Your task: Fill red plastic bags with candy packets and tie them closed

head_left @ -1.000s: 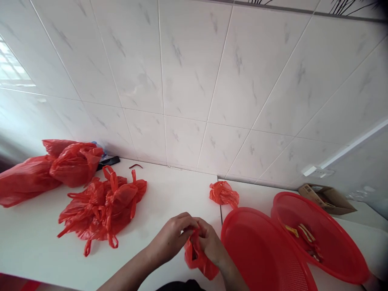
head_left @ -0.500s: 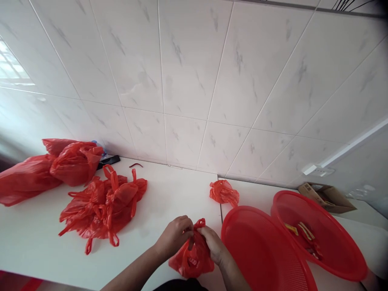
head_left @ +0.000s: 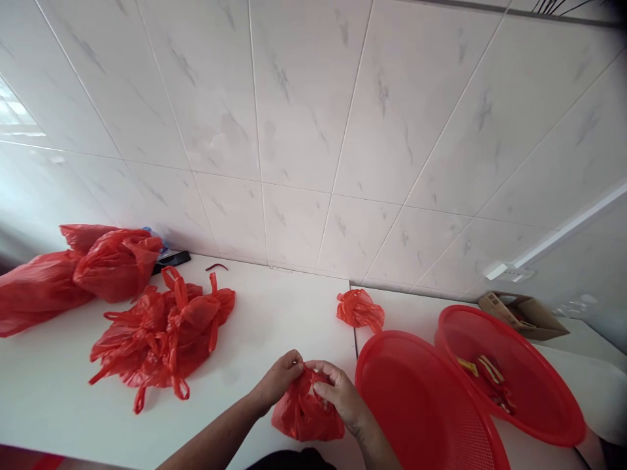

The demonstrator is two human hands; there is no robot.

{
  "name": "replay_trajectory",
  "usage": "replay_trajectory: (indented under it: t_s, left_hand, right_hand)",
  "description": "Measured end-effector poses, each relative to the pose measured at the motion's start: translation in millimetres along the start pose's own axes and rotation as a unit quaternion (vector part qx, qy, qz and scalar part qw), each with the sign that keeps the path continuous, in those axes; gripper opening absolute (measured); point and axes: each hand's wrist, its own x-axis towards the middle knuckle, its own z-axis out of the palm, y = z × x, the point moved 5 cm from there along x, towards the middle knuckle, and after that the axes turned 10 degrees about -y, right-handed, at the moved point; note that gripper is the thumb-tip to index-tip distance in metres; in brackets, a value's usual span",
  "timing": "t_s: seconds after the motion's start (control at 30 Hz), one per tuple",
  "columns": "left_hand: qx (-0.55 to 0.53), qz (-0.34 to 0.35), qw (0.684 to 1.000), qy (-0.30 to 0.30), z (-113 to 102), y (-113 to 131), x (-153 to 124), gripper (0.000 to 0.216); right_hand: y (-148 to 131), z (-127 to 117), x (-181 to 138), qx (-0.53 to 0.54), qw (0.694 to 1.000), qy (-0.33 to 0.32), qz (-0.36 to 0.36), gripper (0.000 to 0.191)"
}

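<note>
A filled red plastic bag (head_left: 306, 421) rests on the white table in front of me, its top gathered upward. My left hand (head_left: 281, 378) pinches the bag's top from the left side. On the right, my right hand (head_left: 337, 391) has its thumb and fingers curled around the other side of the bag's top. The bag's contents are hidden inside it. To the left lies a pile of tied red bags (head_left: 161, 333) with their handle loops sticking out.
Two red plastic baskets (head_left: 411, 391) stand at the right; the farther basket (head_left: 539, 385) holds a few small packets. A crumpled red bag (head_left: 360, 309) lies behind them. Large red bags (head_left: 117, 264), a black phone-like object (head_left: 171, 261) and a cardboard box (head_left: 524, 313) are near the wall.
Both hands have shifted their grip on the bag's top. My right hand has turned, its fingers now arching over the top, and the handle loop that stood up is no longer visible.
</note>
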Motion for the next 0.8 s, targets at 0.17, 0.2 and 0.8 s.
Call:
replay_trajectory:
  t_s: [0.17,0.2,0.8]
  left_hand:
    - [0.069,0.003,0.997,0.018,2.1,3.8,-1.5,0.007]
    - [0.089,0.011,0.996,0.015,3.5,4.7,-1.8,0.007]
    - [0.401,0.011,0.915,-0.035,-13.4,-22.4,-37.6,0.010]
  right_hand:
    - [10.5,-13.9,9.4,-0.206,0.962,0.173,0.042,0.025]
    - [11.7,-14.0,10.9,-0.209,0.960,0.180,0.041,0.020]
    - [6.4,-59.4,1.2,-0.212,0.927,0.308,-0.019,0.017]
